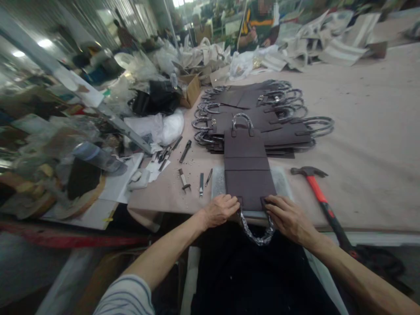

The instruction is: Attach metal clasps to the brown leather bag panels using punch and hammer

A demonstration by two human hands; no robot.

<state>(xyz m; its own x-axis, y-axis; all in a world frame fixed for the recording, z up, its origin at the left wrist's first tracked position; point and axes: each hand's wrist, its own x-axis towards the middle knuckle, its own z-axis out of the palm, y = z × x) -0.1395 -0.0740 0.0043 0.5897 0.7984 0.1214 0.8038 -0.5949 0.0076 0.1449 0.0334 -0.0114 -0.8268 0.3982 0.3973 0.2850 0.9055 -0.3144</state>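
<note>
A dark brown bag panel [247, 164] lies flat at the table's front edge, over a pale board [282, 181]. One plastic-wrapped handle is at its far end; another [257, 239] hangs off the near edge. My left hand [221, 210] has its fingers closed on the panel's near left corner, at the handle's base. At the near right corner, my right hand [288, 218] holds the other base of that handle between thumb and fingers. Behind the panel lies a stack of similar brown panels [256, 103] with wrapped handles.
A red-handled hammer [316, 188] lies right of the panel. Left are a punch [185, 151], a small chisel-like tool [201, 184] and other metal tools. Further left stand a plastic bottle [98, 157] and plastic bags. A cardboard box [192, 90] and a person [259, 26] are further back.
</note>
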